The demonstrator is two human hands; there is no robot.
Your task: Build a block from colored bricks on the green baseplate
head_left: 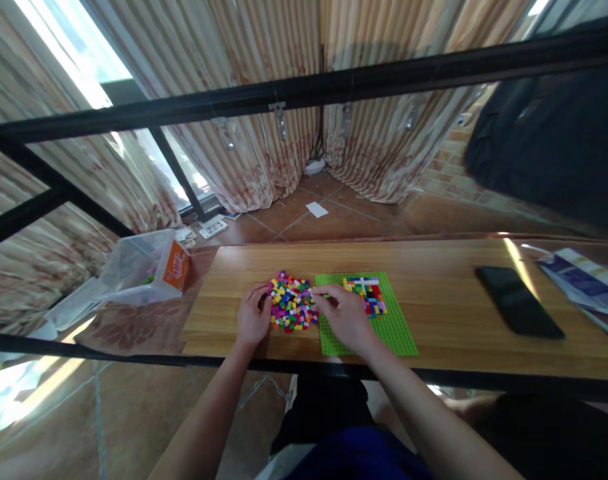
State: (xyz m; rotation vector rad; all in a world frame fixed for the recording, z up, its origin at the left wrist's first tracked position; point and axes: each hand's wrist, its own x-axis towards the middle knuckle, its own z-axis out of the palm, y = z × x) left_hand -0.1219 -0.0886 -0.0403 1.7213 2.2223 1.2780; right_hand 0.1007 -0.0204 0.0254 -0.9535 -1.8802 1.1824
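A loose heap of small coloured toy bricks (290, 303) lies on the wooden table. My left hand (255, 316) rests at the heap's left edge, fingers loosely curved, with a gap between thumb and forefinger. My right hand (345, 316) reaches over the left part of a green baseplate (397, 330). Its thumb and forefinger are pinched together at the heap's right edge; whatever they hold is too small to name. Behind that hand, a multicoloured patch of set bricks (375, 293) is fixed on the baseplate, its left side partly hidden.
On the table's right side lie a black phone (519, 302) and printed papers (591, 280). A clear plastic box (139, 267) with an orange label stands left of the table (444, 267). A black metal bar (324, 93) crosses beyond the table, before the curtains (264, 153).
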